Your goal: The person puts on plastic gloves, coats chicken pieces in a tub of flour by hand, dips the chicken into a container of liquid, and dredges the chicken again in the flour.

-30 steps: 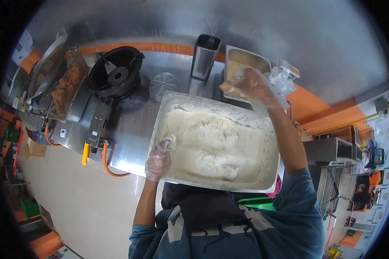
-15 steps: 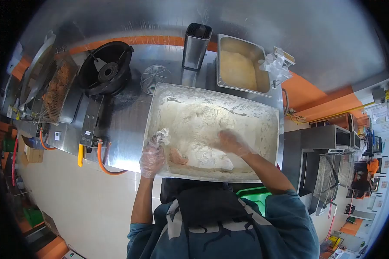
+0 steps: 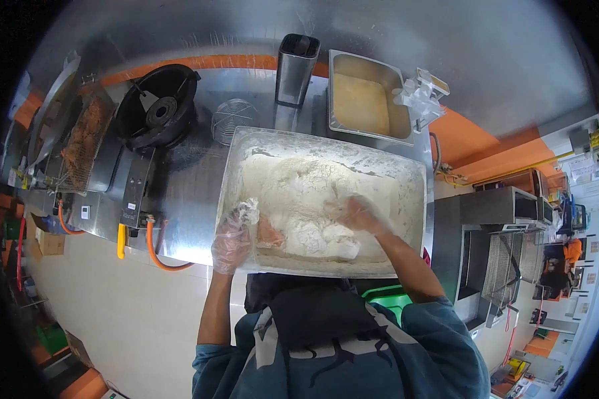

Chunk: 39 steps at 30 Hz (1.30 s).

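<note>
A large pale tub [image 3: 422,199] of white flour [image 3: 293,176] stands at the front of the steel table. My left hand [image 3: 233,241], in a clear plastic glove, is wrapped over the tub's left rim, its fingertips caked in flour. Just right of it lies a pinkish raw piece of meat [image 3: 269,233], probably chicken. Flour-covered lumps [image 3: 307,238] rest along the tub's near side. Over the flour, right of the middle, is my gloved right hand [image 3: 358,214]; motion smears its fingers, and I cannot see anything held in them.
Behind the tub stand a steel pan [image 3: 406,136] of yellowish contents and a tall metal container [image 3: 296,70]. A wire rack [image 3: 233,122], a black round burner [image 3: 158,106] and a basket of browned fried food [image 3: 83,146] are on the left. Something green [image 3: 391,300] shows below the tub.
Flour around the near-side lumps has shifted, and more of their rounded shapes shows. My right hand has moved slightly within the tub. My left hand keeps its place at the rim.
</note>
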Motion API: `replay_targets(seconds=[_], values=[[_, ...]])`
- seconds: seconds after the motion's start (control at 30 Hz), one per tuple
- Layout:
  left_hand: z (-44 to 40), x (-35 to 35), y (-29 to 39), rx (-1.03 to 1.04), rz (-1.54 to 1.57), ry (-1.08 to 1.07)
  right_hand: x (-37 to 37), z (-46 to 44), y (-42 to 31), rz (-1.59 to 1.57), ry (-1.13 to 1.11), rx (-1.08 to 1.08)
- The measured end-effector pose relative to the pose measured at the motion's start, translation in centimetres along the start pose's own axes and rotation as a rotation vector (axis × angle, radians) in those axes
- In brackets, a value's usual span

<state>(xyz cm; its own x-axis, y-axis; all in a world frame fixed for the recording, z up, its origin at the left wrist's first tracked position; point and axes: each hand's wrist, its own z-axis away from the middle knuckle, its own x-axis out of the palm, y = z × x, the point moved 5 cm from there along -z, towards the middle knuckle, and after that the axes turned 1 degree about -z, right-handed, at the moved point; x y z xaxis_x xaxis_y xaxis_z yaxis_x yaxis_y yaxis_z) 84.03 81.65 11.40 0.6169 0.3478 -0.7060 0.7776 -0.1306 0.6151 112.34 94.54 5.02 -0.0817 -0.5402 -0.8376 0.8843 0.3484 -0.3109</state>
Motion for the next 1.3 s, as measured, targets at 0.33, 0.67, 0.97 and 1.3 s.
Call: replay_targets(seconds=[0.33,0.67,0.97,1.3], values=[[-0.1,-0.6,0.7,-0.218,-0.079,-0.103,5.4,0.7,5.2,0.555,0.351,-0.43],[-0.2,-0.7,1.1,-0.203,-0.02,-0.059,-1.3,1.7,5.4,0.019,0.295,-0.301],[-0.1,-0.4,0.8,-0.1,-0.031,-0.02,1.4,0.1,1.8,0.607,0.142,-0.354],[0.1,-0.6,0.8,-0.245,-0.119,-0.062,-0.1,2.5,0.2,-0.109,0.068,-0.143]])
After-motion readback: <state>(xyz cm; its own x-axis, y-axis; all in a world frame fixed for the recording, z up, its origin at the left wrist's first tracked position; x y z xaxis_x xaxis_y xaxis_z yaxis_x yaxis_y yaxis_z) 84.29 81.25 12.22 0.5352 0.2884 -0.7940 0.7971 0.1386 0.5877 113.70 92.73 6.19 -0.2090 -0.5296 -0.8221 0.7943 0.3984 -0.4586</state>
